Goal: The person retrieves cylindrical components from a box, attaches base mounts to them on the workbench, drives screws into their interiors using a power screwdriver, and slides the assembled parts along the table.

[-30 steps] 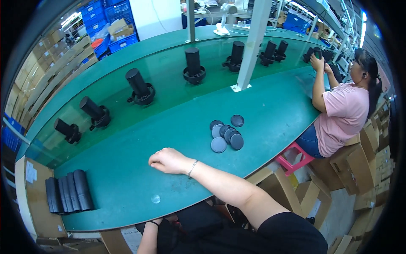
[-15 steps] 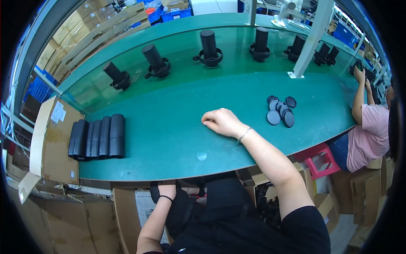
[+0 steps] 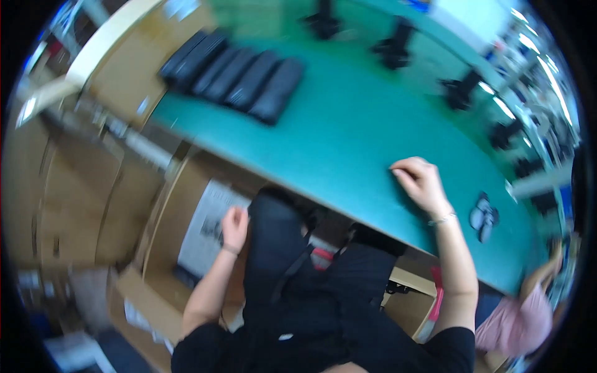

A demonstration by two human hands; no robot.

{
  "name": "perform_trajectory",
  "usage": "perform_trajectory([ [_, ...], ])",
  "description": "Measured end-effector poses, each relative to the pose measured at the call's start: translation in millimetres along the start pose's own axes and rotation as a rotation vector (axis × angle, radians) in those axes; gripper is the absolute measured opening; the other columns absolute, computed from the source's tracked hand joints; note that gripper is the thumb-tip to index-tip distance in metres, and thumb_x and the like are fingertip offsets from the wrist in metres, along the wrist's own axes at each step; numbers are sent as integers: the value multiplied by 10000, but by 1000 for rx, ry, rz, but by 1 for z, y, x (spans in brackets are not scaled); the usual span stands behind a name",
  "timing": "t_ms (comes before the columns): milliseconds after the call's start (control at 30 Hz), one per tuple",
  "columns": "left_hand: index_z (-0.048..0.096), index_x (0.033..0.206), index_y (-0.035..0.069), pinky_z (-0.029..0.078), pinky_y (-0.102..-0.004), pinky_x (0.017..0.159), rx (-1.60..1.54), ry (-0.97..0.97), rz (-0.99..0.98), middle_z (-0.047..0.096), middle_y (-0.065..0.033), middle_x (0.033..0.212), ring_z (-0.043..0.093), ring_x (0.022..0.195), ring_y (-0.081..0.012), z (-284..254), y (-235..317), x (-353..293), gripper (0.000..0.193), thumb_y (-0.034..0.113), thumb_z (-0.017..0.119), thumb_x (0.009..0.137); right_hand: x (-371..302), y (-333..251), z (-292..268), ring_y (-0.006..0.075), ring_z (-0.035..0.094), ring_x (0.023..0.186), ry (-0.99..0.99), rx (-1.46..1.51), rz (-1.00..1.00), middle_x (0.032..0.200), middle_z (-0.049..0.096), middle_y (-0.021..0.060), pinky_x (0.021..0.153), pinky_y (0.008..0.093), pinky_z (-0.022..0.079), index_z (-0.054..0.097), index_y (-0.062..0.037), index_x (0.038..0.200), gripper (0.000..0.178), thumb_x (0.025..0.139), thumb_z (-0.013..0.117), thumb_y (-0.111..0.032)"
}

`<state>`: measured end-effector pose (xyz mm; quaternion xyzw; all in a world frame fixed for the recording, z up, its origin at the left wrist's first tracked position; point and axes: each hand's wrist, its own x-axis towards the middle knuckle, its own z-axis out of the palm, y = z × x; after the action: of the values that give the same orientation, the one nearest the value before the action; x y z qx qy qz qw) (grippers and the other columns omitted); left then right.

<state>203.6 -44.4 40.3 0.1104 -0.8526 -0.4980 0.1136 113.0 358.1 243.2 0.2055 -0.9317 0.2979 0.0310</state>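
My left hand (image 3: 234,229) hangs over an open cardboard box (image 3: 163,214) beside my left thigh. Its fingers look curled in, with nothing showing in them, though the picture is blurred. In the box lies a printed white sheet (image 3: 202,224). My right hand (image 3: 423,183) rests on the green tabletop (image 3: 336,149), its fingers curled together and nothing seen between them. Several black ribbed cylinders (image 3: 233,74) lie side by side at the table's left end. To the right of my right forearm is a small pile of dark round caps (image 3: 483,217).
Black cylinders on ring-shaped bases (image 3: 395,43) stand in a row along the far side. A tall cardboard carton (image 3: 134,62) stands at the table's left end. Another open box (image 3: 407,311) is by my right leg. A person in a pink top (image 3: 516,323) sits at the right.
My view has swung left and down, so the table appears tilted. My left hand has come out from below the table edge over the open box. The right hand stays curled on the table.
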Motion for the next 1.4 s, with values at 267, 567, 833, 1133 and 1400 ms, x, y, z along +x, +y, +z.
perform_trajectory([
  [267,601,729,20,486,-369,656,311,-32,-468,623,-170,712,620,694,-290,-14,-181,-55,189,208,597,749,57,-67,59,353,264,1302,-386,-243,-441,1364,347,162,981,472,257,462,-158,1289,715,704,606,-543],
  [567,660,926,28,489,-373,770,269,-423,-830,669,-158,869,635,828,-313,2,-239,-98,363,353,575,788,57,-74,73,355,296,1288,-369,-419,-477,1363,368,186,996,460,225,518,-118,1243,662,733,553,-539],
  [833,640,820,-1,431,-339,479,64,-383,-904,626,-93,785,538,520,-189,-16,-260,-94,333,318,546,808,55,-80,74,366,305,1290,-322,-508,-458,1368,366,184,1016,474,228,521,-100,1227,646,747,543,-532],
  [1133,557,677,44,360,-346,431,26,-456,-930,488,-33,537,451,471,-159,-78,-315,-148,238,215,470,818,74,-74,84,345,389,1211,-285,-173,-559,1299,427,163,877,452,333,493,-183,1249,652,690,573,-507],
  [1400,575,1002,17,470,-365,670,-140,-195,-205,613,-95,829,577,783,-232,23,-285,-58,446,441,540,866,36,-62,71,303,359,1236,-102,-111,-550,1275,442,135,930,440,281,535,-192,1193,625,615,652,-396],
])
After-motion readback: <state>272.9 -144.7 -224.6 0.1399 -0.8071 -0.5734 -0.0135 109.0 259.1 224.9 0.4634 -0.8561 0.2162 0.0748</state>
